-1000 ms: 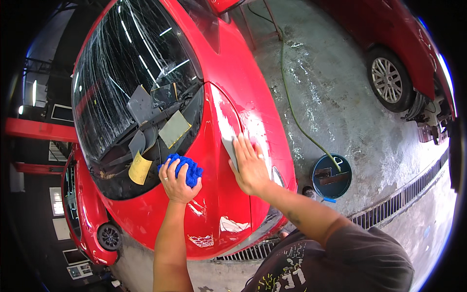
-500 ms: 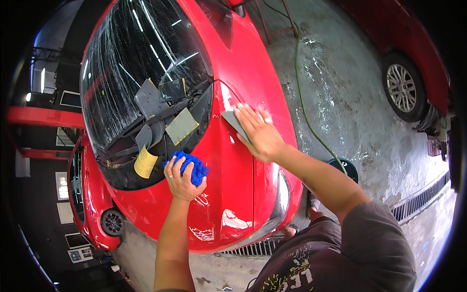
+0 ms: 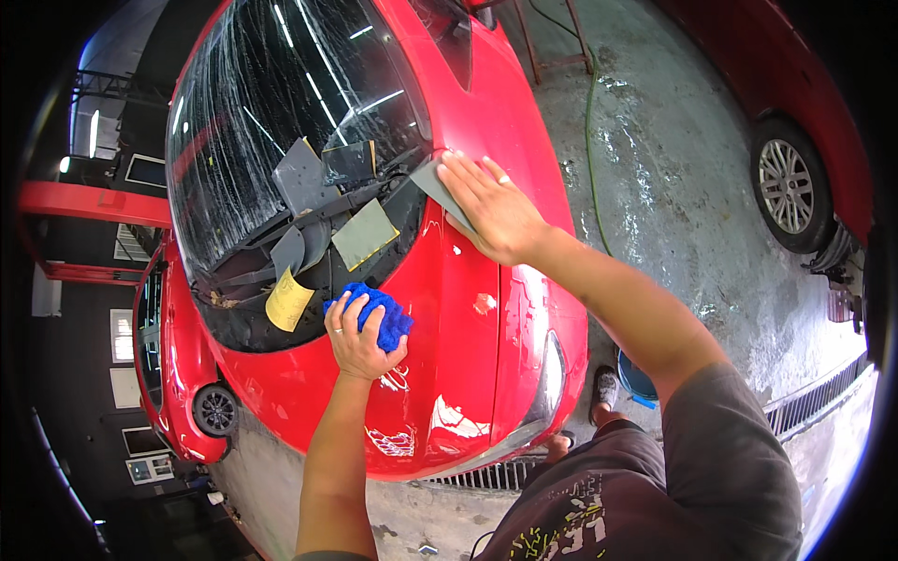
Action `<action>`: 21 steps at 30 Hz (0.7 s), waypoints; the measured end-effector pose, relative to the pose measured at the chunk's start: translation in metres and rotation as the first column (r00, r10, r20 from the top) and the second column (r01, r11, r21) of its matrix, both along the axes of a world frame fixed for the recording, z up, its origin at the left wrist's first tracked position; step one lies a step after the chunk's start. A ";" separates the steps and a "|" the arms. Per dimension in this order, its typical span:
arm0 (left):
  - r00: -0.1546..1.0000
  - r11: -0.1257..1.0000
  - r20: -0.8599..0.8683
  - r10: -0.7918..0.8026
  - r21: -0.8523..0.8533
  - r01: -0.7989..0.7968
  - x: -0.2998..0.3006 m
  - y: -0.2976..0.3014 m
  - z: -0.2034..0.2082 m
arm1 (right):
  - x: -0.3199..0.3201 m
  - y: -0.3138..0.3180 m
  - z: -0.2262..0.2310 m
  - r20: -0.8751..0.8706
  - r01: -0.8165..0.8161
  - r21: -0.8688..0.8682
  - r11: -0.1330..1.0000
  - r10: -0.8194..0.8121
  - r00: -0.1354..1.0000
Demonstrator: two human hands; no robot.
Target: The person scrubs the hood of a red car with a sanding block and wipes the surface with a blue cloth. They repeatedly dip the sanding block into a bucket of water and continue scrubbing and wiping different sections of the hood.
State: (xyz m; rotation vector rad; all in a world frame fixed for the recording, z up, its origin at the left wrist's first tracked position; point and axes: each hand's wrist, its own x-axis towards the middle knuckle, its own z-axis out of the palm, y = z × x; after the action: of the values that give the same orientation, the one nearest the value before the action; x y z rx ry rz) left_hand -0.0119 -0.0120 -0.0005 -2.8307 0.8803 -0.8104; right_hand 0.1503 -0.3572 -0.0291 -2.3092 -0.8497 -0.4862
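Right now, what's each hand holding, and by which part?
Left hand: blue cloth, fingers curled over its left side. Right hand: flat over the right side of a grey sheet; gripped or pressed, can't tell.

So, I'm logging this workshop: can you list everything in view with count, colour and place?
Near car: one, red, centre
Windshield: one, dark, on near car
Grey sheets: at least four, grey, windshield base
Yellow sheet: one, yellow, windshield base
Cloth: one, blue, on near car
Held sheet: one, grey, near windshield's right corner
Left car: one, red, far left
Right car: one, dark red, upper right
Beams: two, red, far left
Stand: one, brownish red, top
Hose: one, green, floor at right
Bucket: one, blue, floor, partly hidden
Drain grate: two visible stretches, dark, floor
Shirt: one, grey, lower right
Left hand: one, bare, on the cloth
Right hand: one, bare, on held sheet
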 end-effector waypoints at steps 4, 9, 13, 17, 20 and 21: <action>1.000 1.000 -0.005 -0.007 -0.006 0.007 -0.005 0.004 0.001 | -0.045 -0.008 -0.029 -0.010 -0.034 -0.089 0.995 0.033 0.999; 1.000 1.000 0.018 -0.007 -0.001 0.007 -0.001 0.002 0.000 | -0.032 0.010 -0.001 -0.005 0.078 -0.045 0.996 -0.078 0.997; 1.000 1.000 0.017 -0.018 -0.017 0.018 0.000 0.001 -0.002 | -0.095 0.035 -0.031 -0.162 0.055 0.048 0.997 -0.047 0.986; 1.000 1.000 0.005 -0.002 -0.009 0.002 -0.006 0.006 0.004 | -0.104 0.049 -0.012 -0.143 0.095 0.050 0.994 -0.087 0.986; 1.000 1.000 0.003 0.005 -0.019 -0.005 0.000 -0.001 0.002 | -0.049 0.046 0.017 -0.157 0.206 0.081 0.975 -0.191 0.969; 1.000 1.000 -0.005 0.005 -0.024 -0.006 -0.001 -0.001 0.002 | -0.041 0.046 0.025 -0.170 0.226 0.075 0.971 -0.211 0.963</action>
State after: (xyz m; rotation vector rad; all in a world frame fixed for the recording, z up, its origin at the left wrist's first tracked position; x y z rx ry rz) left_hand -0.0130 -0.0129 0.0012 -2.8558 0.8689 -0.8191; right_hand 0.1092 -0.3108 -0.0046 -2.3298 -0.4864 -0.4170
